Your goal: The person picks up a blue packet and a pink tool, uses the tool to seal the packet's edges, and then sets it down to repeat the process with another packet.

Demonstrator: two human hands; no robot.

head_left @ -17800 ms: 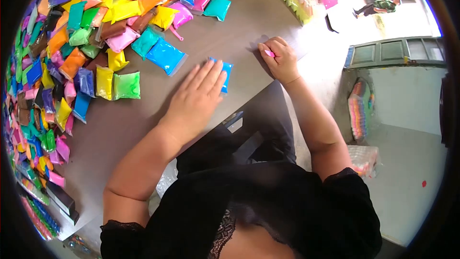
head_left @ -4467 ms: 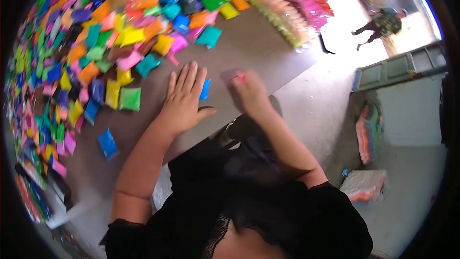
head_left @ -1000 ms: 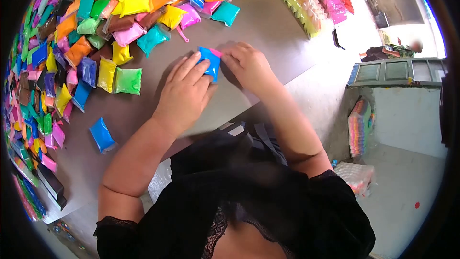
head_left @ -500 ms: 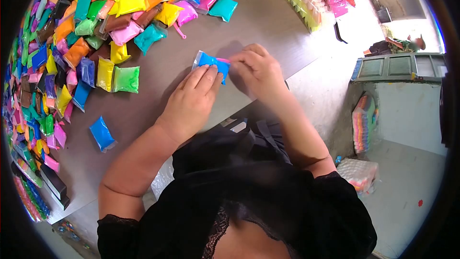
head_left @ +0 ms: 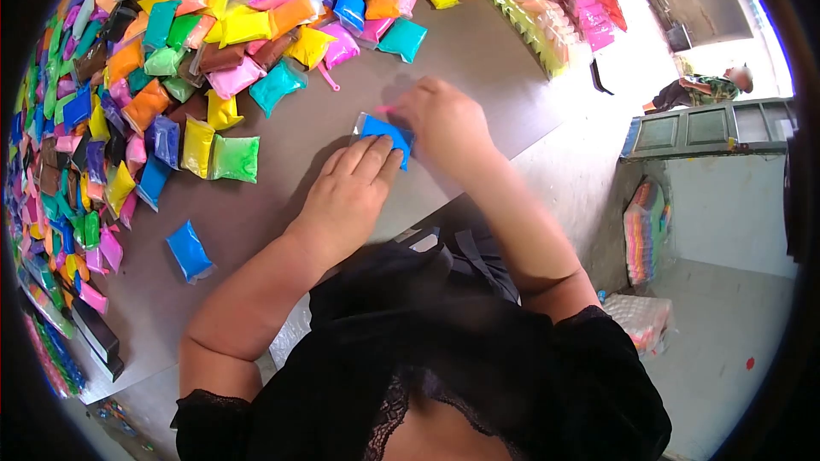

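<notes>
A clear plastic packet of blue, clay-like material (head_left: 386, 130) lies on the brown table (head_left: 282, 175) in front of me. My left hand (head_left: 346, 183) rests over its near side, fingers together and pressing it to the table; the thumb is hidden. Above the packet's right end, my right hand (head_left: 444, 119) is closed in a pinch and slightly blurred. A small pink stick-like piece (head_left: 387, 109) juts from its fingertips beside the packet's top edge. Most of that piece is covered by the fingers. A second blue packet (head_left: 189, 251) lies apart, left of my left forearm.
A large heap of multicoloured packets (head_left: 248, 26) covers the table's far left. Another pink stick (head_left: 329, 78) lies by its edge. Rows of stacked yellow, peach and pink packaging (head_left: 547, 8) stand at the far right. A black box (head_left: 96, 333) sits lower left. A person (head_left: 709, 87) is in the background.
My right hand has moved slightly left and up, covering more of the pink piece. My left hand stays on the blue packet. The whole view has shifted slightly.
</notes>
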